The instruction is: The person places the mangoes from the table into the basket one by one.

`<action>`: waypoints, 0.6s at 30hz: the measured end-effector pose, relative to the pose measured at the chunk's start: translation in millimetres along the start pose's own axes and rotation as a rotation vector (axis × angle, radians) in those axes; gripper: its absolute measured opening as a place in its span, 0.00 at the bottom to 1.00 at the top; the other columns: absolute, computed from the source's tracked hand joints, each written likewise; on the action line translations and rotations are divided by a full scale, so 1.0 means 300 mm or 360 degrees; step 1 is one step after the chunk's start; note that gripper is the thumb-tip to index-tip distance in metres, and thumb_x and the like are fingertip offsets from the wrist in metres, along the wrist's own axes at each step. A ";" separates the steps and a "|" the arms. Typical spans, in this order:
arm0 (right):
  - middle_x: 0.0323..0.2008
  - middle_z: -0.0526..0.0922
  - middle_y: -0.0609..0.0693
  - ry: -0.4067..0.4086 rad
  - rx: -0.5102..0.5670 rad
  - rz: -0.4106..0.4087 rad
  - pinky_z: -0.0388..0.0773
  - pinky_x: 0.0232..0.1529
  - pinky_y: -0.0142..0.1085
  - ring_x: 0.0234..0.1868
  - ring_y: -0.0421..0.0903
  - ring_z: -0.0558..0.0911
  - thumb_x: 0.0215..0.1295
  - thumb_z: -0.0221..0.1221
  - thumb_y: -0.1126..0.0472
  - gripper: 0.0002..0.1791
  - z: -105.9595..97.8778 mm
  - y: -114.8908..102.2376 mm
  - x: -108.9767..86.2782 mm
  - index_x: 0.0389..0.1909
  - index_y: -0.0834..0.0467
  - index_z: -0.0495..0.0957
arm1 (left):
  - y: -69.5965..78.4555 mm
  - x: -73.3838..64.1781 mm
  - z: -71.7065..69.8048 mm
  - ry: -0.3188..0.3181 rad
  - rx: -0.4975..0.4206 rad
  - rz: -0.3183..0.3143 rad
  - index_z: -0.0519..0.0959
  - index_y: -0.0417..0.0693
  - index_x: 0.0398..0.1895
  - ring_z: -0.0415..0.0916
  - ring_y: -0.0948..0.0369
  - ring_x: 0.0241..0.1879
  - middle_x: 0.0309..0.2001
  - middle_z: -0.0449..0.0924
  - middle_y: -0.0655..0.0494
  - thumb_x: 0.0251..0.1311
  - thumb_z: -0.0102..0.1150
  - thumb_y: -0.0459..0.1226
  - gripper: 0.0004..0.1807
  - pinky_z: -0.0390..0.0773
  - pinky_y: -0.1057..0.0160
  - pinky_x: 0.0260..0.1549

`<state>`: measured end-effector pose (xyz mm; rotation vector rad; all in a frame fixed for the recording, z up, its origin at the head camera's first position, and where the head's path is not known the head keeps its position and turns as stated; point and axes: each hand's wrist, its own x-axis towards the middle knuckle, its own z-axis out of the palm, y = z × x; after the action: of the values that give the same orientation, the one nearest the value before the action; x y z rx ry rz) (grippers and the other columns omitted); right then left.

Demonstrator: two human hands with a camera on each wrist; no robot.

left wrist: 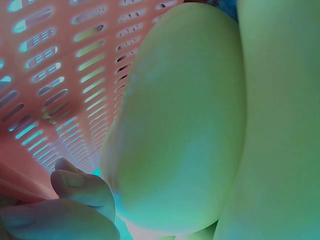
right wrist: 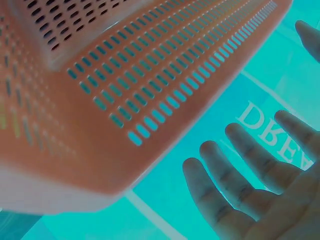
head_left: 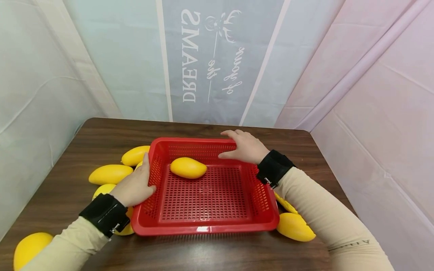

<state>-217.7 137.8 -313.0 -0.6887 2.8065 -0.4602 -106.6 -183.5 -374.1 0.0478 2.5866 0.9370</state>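
Note:
A red plastic basket (head_left: 207, 229) with slotted walls sits in the middle of the table. One yellow mango (head_left: 188, 168) lies inside it, toward the far left. My left hand (head_left: 135, 185) grips the basket's left rim, thumb over the inner side; in the left wrist view its fingertips (left wrist: 75, 182) meet the rim from outside, next to a large mango (left wrist: 180, 120). Over the far right corner hovers my right hand (head_left: 249, 147), fingers spread and holding nothing. The right wrist view shows those fingers apart from the basket wall (right wrist: 165, 80).
Several mangoes (head_left: 110, 174) cluster left of the basket, some partly hidden by the left hand. Another mango (head_left: 32, 248) lies at the near left. To the right, mangoes (head_left: 295, 227) sit beside the basket under the right forearm. Fabric walls (head_left: 135, 56) enclose the dark wooden table (head_left: 203, 252).

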 end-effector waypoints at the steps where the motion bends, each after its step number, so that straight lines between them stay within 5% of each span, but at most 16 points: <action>1: 0.64 0.73 0.58 0.0001 0.0005 0.0005 0.76 0.60 0.56 0.63 0.58 0.73 0.55 0.68 0.39 0.44 -0.002 0.005 -0.002 0.71 0.49 0.65 | 0.001 0.000 0.000 -0.0001 0.0001 0.0000 0.16 0.44 0.75 0.83 0.62 0.26 0.72 0.52 0.30 0.62 0.58 0.31 0.61 0.86 0.59 0.25; 18: 0.58 0.76 0.58 -0.0034 0.0081 0.0097 0.80 0.55 0.54 0.57 0.56 0.76 0.54 0.69 0.41 0.43 -0.028 0.125 -0.038 0.69 0.54 0.67 | 0.009 -0.007 -0.003 -0.0004 0.0002 -0.0002 0.16 0.43 0.75 0.83 0.62 0.26 0.70 0.53 0.29 0.62 0.58 0.31 0.60 0.86 0.59 0.24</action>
<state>-225.5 177.0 -317.0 -0.5924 2.7764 -0.5081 -105.1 -182.4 -371.0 0.0479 2.5846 0.9344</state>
